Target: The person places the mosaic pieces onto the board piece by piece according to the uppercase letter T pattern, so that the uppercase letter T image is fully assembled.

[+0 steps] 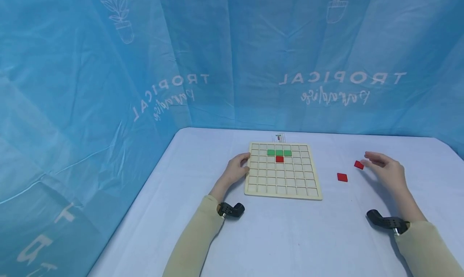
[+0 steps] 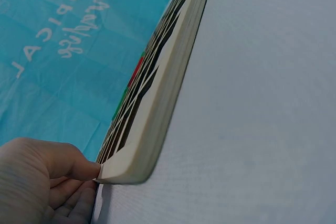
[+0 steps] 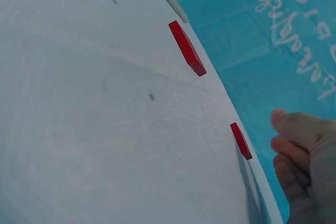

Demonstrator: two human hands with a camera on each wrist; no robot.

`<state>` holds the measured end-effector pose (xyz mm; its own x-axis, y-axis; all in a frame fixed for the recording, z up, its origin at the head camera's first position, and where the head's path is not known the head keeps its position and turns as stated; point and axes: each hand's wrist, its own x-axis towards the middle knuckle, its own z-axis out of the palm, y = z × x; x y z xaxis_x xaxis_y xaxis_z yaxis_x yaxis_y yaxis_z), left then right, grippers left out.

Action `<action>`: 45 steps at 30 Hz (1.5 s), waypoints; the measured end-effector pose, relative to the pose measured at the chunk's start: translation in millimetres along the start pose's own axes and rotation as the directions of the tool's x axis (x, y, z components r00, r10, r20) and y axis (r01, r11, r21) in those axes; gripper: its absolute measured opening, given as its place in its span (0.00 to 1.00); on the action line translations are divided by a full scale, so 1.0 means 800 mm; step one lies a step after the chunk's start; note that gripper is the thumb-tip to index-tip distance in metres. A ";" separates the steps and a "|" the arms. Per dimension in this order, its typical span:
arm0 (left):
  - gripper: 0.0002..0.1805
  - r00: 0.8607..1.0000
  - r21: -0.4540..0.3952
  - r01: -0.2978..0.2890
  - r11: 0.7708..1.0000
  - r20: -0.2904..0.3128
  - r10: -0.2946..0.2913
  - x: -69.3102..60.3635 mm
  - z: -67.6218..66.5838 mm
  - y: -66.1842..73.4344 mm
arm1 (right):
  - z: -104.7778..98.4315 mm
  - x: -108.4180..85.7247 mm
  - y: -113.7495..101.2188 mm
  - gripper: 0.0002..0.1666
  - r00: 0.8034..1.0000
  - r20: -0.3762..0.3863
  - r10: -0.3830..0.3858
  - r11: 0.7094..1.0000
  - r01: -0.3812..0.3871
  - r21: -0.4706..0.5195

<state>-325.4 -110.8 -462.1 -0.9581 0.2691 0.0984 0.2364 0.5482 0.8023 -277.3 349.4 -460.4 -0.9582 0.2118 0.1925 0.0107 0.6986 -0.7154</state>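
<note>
A pale square grid board (image 1: 282, 176) lies on the white cloth. In its upper rows sit green tiles (image 1: 279, 153) in a row, with one red tile (image 1: 279, 159) below the middle one. My left hand (image 1: 235, 169) holds the board's left edge; in the left wrist view the thumb (image 2: 79, 167) lies against the rim, the fingers below. To the right of the board are two loose red tiles, a nearer one (image 1: 342, 177) and a farther one (image 1: 359, 165). My right hand (image 1: 389, 173), fingers loosely bent, hovers beside the farther tile; whether the thumb touches it I cannot tell.
Behind the board lies a small card (image 1: 278, 138) printed with a grid pattern. Blue printed curtain (image 1: 253, 67) hangs along the back and left of the white-covered table (image 1: 275, 232). A black wrist camera (image 1: 232, 209) is strapped to each forearm.
</note>
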 end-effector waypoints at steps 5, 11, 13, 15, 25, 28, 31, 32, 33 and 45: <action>0.30 1.000 0.009 0.001 1.000 0.004 -0.001 0.000 0.000 0.001 | 0.005 0.002 0.013 0.34 0.999 0.008 -0.035 0.998 0.035 -0.046; 0.30 1.000 0.013 0.005 1.000 -0.001 -0.005 0.000 -0.001 0.002 | 0.008 0.001 0.019 0.33 0.996 0.020 -0.083 0.995 0.084 -0.058; 0.30 1.000 0.010 0.003 1.000 0.000 -0.003 -0.001 -0.002 0.003 | 0.009 0.000 0.021 0.32 0.995 0.021 -0.096 0.992 0.098 -0.074; 0.30 1.000 0.009 0.002 1.000 0.002 -0.002 -0.001 -0.002 0.005 | 0.010 -0.001 0.022 0.31 0.994 0.018 -0.108 0.990 0.109 -0.090; 0.30 1.000 0.008 0.014 1.000 0.005 -0.014 0.000 -0.002 0.004 | 0.012 0.001 0.022 0.27 0.991 -0.007 -0.134 0.985 0.132 -0.114; 0.30 1.000 0.000 0.015 1.000 0.011 -0.015 0.000 -0.002 0.004 | 0.007 -0.001 0.017 0.30 0.997 -0.030 -0.071 0.996 0.069 -0.061; 0.30 1.000 0.005 0.013 1.000 0.014 -0.013 0.000 -0.002 0.004 | -0.001 -0.001 0.008 0.33 0.997 -0.077 0.005 1.000 -0.005 0.008; 0.30 1.000 0.005 0.011 1.000 0.015 -0.011 0.000 -0.002 0.003 | -0.003 -0.001 0.004 0.34 0.996 -0.091 0.021 0.999 -0.018 0.028; 0.30 1.000 0.009 0.007 1.000 0.014 -0.008 0.001 -0.002 0.003 | -0.006 -0.001 0.001 0.35 0.994 -0.103 0.031 0.999 -0.027 0.044; 0.30 1.000 0.009 0.007 1.000 0.011 -0.007 0.002 -0.001 0.000 | -0.002 0.001 -0.065 0.34 0.996 -0.076 -0.044 0.982 0.057 0.180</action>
<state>-327.2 -110.5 -461.5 -0.9578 0.2740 0.0867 0.2315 0.5570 0.7976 -278.5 314.3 -422.1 -0.9331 0.2324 0.2744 -0.0957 0.5750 -0.8125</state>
